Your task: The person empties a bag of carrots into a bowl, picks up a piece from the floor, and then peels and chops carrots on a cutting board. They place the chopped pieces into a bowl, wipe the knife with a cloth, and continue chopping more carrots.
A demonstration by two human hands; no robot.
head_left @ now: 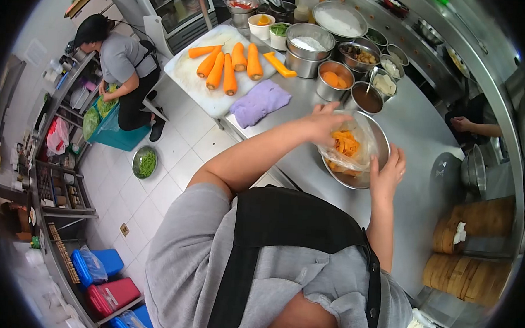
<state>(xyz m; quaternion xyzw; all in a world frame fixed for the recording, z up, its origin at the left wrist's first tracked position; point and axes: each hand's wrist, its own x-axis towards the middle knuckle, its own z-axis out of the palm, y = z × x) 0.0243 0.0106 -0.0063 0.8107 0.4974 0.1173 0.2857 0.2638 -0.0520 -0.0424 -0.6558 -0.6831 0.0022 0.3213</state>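
A clear plastic bag (363, 133) with orange carrot shavings (346, 143) sits in a steel bowl (383, 137) on the metal counter. My left hand (324, 127) pinches the bag's upper left edge, its fingers curled over the plastic. At the bowl's right side, my right hand (388, 169) holds the rim, with the thumb against the bag. More orange pieces show low in the bowl, partly behind the plastic. Several peeled carrots (230, 74) lie on a white cutting board (182, 64) to the left. A purple cloth (260, 102) rests by the board's corner.
Behind the bowl stand a tin of brown sauce with a spoon (368, 99), a tin of orange slices (335, 79) and several other containers. Bamboo steamers (465, 278) are at the right. A co-worker (123, 64) sits at the left by a teal bin (120, 131).
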